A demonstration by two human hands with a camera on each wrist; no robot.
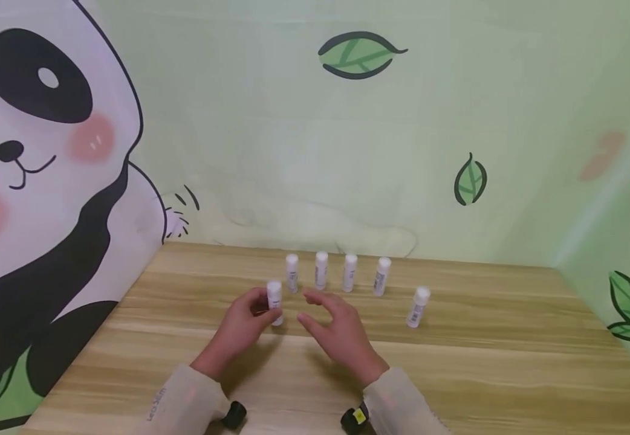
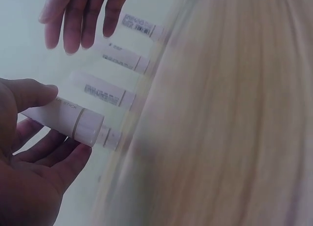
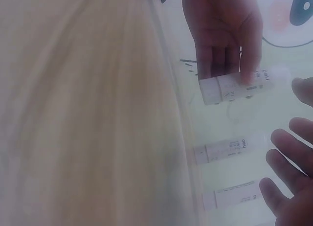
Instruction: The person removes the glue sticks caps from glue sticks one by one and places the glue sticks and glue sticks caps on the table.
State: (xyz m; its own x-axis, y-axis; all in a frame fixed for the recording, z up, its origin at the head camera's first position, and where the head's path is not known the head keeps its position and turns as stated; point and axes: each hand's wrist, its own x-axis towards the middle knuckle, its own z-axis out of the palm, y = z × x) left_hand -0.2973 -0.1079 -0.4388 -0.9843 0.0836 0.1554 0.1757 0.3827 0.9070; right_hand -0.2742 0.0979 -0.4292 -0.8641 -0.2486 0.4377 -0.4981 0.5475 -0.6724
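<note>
My left hand (image 1: 245, 320) pinches a white glue stick (image 1: 274, 295) between thumb and fingers. The stick stands upright near the tabletop; I cannot tell whether its base touches. Partly readable lettering ending in "STICK" marks this held glue stick (image 2: 61, 117) in the left wrist view. To its right, my right hand (image 1: 343, 331) hovers with thumb and fingers spread, holding nothing. The right wrist view shows these fingers (image 3: 288, 165) apart from the held glue stick (image 3: 239, 86). Behind both hands, several more white glue sticks (image 1: 321, 270) stand upright in a row.
Another glue stick (image 1: 418, 307) stands alone to the right of the row, nearer the front. The wooden table (image 1: 500, 374) ends at the back against a pale green wall sheet (image 1: 271, 133) with a panda and leaves printed on it.
</note>
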